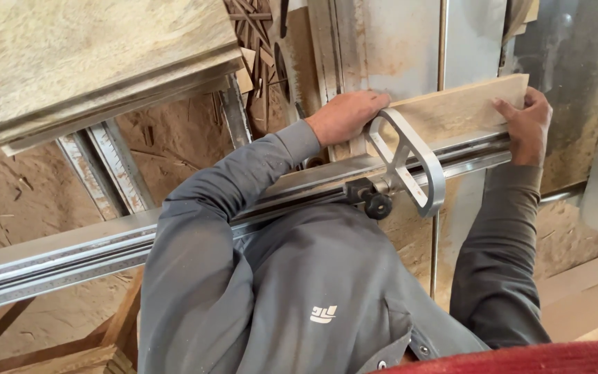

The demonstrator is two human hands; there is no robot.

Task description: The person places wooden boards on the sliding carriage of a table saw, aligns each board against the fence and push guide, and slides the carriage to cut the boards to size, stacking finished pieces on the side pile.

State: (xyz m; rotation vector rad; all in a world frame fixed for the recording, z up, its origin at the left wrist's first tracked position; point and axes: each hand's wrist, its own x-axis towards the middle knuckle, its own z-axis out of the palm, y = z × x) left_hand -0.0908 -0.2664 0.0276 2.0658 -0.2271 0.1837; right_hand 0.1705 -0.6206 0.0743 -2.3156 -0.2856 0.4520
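flat pale rectangular wood board [451, 111] sits against the long aluminium fence rail [299, 187] | left hand [344, 114] pressed flat on its end, right hand [527, 125] gripping the other end | feels stiff, light, dusty-slick, so I hold both ends

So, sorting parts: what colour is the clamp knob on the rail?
Black knob, head view.

Just 1 view here, the head camera, riding above the person and looking steeply down over the grey-sleeved chest and arms; it faces forward across the metal fence rail [70, 253] that runs slantwise from lower left to upper right; it sits close, with both forearms filling the middle of the picture; the sawdust floor [174, 138] lies far below; no 2nd view shares anything.
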